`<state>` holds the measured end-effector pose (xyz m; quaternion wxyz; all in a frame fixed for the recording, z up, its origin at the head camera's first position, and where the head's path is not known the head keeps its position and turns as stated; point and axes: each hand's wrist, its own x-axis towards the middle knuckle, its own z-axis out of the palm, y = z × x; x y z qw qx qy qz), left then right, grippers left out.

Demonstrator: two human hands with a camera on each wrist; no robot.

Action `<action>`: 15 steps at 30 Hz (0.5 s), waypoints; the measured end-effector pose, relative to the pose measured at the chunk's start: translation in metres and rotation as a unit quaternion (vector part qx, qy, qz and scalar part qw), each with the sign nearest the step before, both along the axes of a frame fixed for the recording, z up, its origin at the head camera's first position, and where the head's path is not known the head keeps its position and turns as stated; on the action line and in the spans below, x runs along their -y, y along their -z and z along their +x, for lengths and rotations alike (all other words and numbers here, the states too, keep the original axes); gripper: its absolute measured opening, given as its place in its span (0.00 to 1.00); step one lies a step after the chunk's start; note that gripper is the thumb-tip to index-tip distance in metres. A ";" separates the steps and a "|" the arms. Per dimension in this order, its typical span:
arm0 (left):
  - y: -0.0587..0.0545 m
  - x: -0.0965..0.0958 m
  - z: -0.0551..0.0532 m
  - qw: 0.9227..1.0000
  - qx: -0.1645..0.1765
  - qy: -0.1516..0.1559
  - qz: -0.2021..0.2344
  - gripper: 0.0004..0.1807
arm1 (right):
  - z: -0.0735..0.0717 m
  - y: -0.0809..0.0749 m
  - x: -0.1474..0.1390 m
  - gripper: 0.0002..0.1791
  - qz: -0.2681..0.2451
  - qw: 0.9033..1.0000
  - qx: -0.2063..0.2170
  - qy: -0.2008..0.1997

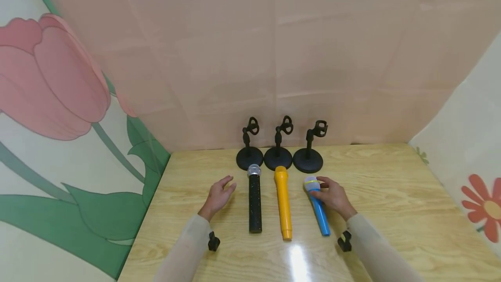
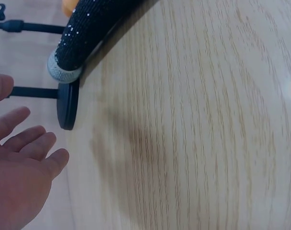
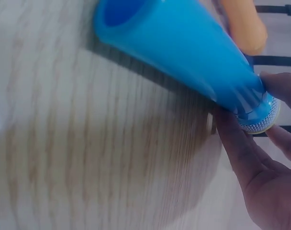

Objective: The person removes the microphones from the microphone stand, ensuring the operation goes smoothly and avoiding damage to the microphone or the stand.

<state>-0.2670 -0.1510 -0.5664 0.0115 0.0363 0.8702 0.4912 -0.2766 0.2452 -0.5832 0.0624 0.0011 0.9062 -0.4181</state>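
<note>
A blue toy microphone (image 1: 320,216) with a pale mesh head lies aslant on the table. My right hand (image 1: 334,196) pinches it near the head, the thumb (image 3: 281,88) on one side and fingers (image 3: 236,143) on the other, as the right wrist view shows. To its left lies a yellow microphone (image 1: 283,203), head toward the stands. A black speckled microphone (image 1: 255,203) with a silver mesh head lies farther left. Beside it, apart from it, my left hand (image 1: 218,197) hovers with relaxed fingers and holds nothing; its palm shows in the left wrist view.
Three black desk microphone stands with round bases and clips stand in a row at the back: a left stand (image 1: 249,156), a middle stand (image 1: 278,158) and a right stand (image 1: 308,160). Behind them rises a pinkish cloth backdrop (image 1: 219,77). The table (image 1: 391,203) is light wood.
</note>
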 end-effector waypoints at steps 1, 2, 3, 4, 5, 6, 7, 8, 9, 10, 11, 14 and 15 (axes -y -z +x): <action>0.000 0.000 0.000 1.000 -0.001 0.002 0.000 0.24 | 0.000 0.000 0.000 0.36 -0.002 1.000 0.003 0.001; 0.000 0.000 0.000 1.000 -0.001 0.003 0.000 0.24 | 0.001 -0.001 0.001 0.36 -0.002 1.000 0.004 0.000; 0.000 0.000 0.000 1.000 0.000 0.004 0.001 0.24 | 0.001 -0.001 0.001 0.36 -0.004 1.000 0.004 -0.001; 0.001 -0.001 0.000 1.000 0.000 0.006 0.000 0.25 | 0.002 -0.001 0.001 0.36 -0.005 1.000 0.002 -0.004; 0.001 -0.001 0.000 1.000 0.001 0.006 -0.001 0.25 | 0.002 -0.001 0.001 0.36 -0.007 1.000 0.000 -0.006; 0.001 -0.001 -0.001 1.000 0.001 0.006 -0.001 0.25 | 0.002 -0.001 0.001 0.37 -0.007 1.000 -0.004 -0.010; 0.002 -0.001 -0.001 1.000 0.002 0.006 -0.001 0.25 | 0.002 -0.002 0.001 0.38 -0.008 1.000 -0.005 -0.011; 0.002 -0.001 -0.001 1.000 0.003 0.005 -0.001 0.26 | 0.003 -0.002 0.001 0.39 -0.011 1.000 -0.008 -0.014; 0.002 -0.001 -0.001 1.000 0.004 0.004 0.000 0.26 | 0.003 -0.002 0.001 0.39 -0.016 1.000 -0.008 -0.016; 0.002 -0.001 -0.001 1.000 0.003 0.004 0.000 0.26 | 0.003 -0.002 0.001 0.40 -0.020 1.000 -0.008 -0.016; 0.002 -0.001 -0.002 1.000 0.002 0.004 -0.001 0.26 | 0.002 -0.003 0.001 0.40 -0.025 1.000 -0.006 -0.015; 0.001 -0.002 -0.001 1.000 0.002 0.002 0.002 0.25 | 0.003 -0.004 0.000 0.42 -0.035 0.999 0.004 -0.009; 0.000 -0.002 -0.001 1.000 0.002 0.002 0.003 0.25 | 0.003 -0.005 0.000 0.42 -0.035 0.999 0.008 -0.007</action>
